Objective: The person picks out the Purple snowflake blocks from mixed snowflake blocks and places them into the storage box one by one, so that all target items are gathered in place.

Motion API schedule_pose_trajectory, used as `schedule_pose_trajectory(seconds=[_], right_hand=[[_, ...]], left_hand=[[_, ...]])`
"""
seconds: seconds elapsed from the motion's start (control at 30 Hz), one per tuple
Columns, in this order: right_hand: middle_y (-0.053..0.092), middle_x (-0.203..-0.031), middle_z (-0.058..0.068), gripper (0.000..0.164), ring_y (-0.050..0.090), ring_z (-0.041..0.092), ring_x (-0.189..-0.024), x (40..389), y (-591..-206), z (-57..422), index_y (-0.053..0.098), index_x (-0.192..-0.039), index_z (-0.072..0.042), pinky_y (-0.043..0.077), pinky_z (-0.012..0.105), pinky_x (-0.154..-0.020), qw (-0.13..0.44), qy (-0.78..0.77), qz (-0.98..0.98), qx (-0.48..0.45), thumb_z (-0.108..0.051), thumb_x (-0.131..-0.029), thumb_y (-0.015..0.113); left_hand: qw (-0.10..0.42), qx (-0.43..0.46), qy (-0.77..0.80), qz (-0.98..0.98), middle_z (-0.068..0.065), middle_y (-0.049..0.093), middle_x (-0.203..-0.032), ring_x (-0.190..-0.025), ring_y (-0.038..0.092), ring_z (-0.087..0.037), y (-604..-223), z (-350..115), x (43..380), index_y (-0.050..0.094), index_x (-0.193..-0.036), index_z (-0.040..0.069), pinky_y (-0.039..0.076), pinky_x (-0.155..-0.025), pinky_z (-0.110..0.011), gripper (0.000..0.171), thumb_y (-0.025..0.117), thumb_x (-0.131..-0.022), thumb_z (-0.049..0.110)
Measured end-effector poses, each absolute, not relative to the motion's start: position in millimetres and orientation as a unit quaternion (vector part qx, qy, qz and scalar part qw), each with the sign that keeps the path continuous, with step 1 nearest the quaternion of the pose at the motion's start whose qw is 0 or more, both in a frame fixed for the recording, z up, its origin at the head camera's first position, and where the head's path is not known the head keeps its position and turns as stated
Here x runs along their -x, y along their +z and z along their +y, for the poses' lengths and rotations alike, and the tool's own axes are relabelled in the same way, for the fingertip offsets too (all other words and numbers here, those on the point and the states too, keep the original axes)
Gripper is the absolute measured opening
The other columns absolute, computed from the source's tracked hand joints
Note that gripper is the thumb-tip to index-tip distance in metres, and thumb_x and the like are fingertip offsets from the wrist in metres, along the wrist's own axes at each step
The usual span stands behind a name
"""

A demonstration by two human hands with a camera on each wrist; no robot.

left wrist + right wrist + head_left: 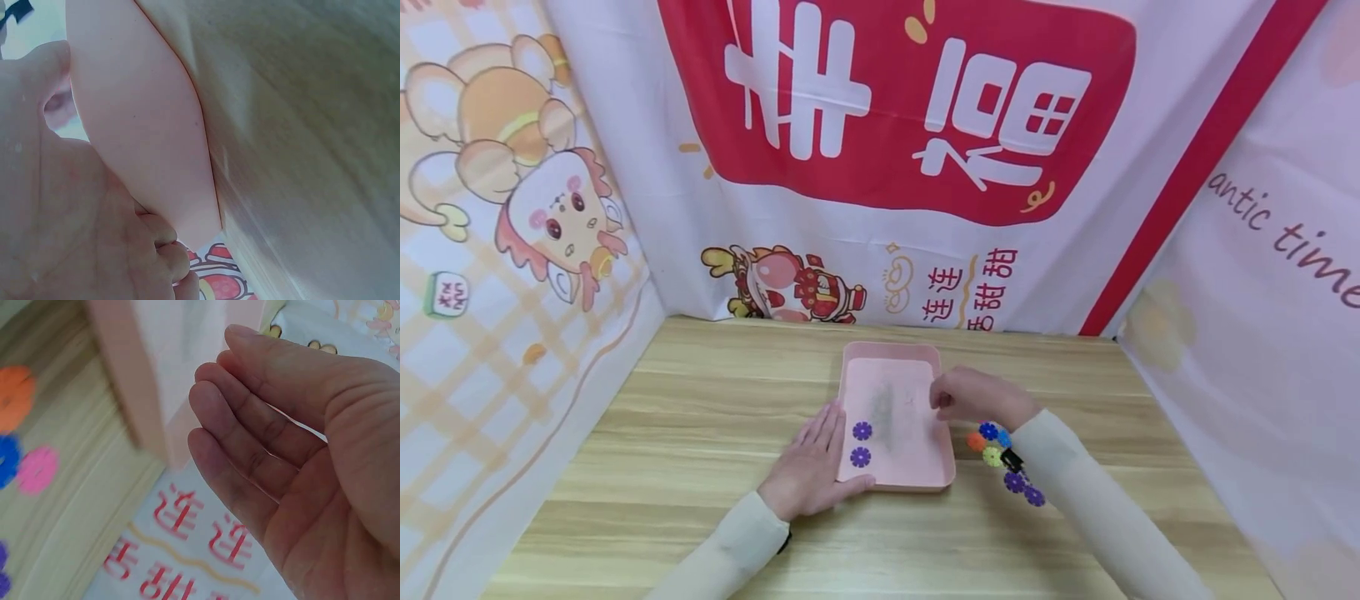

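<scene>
A shallow pink tray [917, 467] lies on the table, with two purple snowflake discs [862, 431] near its left wall. My left hand [808, 471] rests along the tray's left side, fingers straight and the thumb over the near-left corner. In the left wrist view its palm and fingers lie against the outer wall of the tray [144, 112]. Over the tray's right rim is my right hand [973, 395]. Its fingers [209, 406] are loosely bent with the thumb close to the index finger, and nothing shows between them in the right wrist view.
Right of the tray, partly under the right forearm, lie several loose snowflake discs, among them an orange disc [976, 442], a yellow-green disc [992, 456] and a purple disc [1034, 497]. A pink disc [37, 470] shows there too. Printed cloth [880, 250] hangs behind the wooden table [715, 400].
</scene>
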State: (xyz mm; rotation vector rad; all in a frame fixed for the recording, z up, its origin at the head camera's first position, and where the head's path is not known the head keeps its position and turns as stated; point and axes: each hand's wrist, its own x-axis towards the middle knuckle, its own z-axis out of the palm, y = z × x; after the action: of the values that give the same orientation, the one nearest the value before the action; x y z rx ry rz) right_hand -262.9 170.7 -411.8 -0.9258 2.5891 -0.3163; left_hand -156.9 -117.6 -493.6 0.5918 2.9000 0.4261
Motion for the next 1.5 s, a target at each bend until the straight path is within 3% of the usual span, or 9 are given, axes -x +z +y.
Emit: schedule_pose_trajectory(seconds=[0.47,0.8,1.23,1.5], right_hand=[[0.072,-0.084,-0.006,0.007,0.058,0.001,-0.072,210.6,-419.7,273.7,0.077,-0.092,-0.014,0.056,0.022,-0.065,0.148,-0.129,0.924,0.329,-0.007,-0.093,0.079],[0.077,-0.096,0.000,0.015,0.070,0.008,-0.083,170.2,-438.3,321.6,0.078,-0.103,-0.008,0.065,0.034,-0.076,0.112,-0.152,0.933,0.307,-0.010,-0.089,0.083],[0.078,-0.096,0.002,0.023,0.072,0.011,-0.084,145.1,-487.2,334.9,0.076,-0.103,-0.007,0.065,0.030,-0.076,0.086,-0.209,0.933,0.279,-0.018,-0.085,0.086],[0.075,-0.092,-0.006,0.021,0.067,0.006,-0.082,148.5,-493.1,327.9,0.077,-0.100,-0.014,0.062,0.025,-0.074,0.083,-0.189,0.939,0.274,-0.022,-0.084,0.088]], left_hand=[[0.079,-0.203,0.134,0.967,-0.025,0.012,-0.176,-0.165,0.014,-0.040,-494.1,-117.4,158.3,0.019,-0.165,-0.007,0.020,-0.135,-0.053,0.110,0.051,-0.099,0.074],[0.079,-0.201,0.138,0.967,-0.025,0.013,-0.176,-0.165,0.014,-0.039,-493.5,-117.1,158.5,0.020,-0.165,-0.007,0.021,-0.135,-0.054,0.109,0.053,-0.099,0.073],[0.083,-0.199,0.142,0.966,-0.024,0.012,-0.176,-0.165,0.014,-0.039,-493.4,-117.5,158.3,0.019,-0.165,-0.007,0.021,-0.135,-0.055,0.109,0.053,-0.099,0.072],[0.082,-0.195,0.140,0.967,-0.023,0.009,-0.177,-0.166,0.011,-0.039,-496.1,-116.4,159.9,0.019,-0.166,-0.006,0.020,-0.135,-0.056,0.109,0.053,-0.099,0.073]])
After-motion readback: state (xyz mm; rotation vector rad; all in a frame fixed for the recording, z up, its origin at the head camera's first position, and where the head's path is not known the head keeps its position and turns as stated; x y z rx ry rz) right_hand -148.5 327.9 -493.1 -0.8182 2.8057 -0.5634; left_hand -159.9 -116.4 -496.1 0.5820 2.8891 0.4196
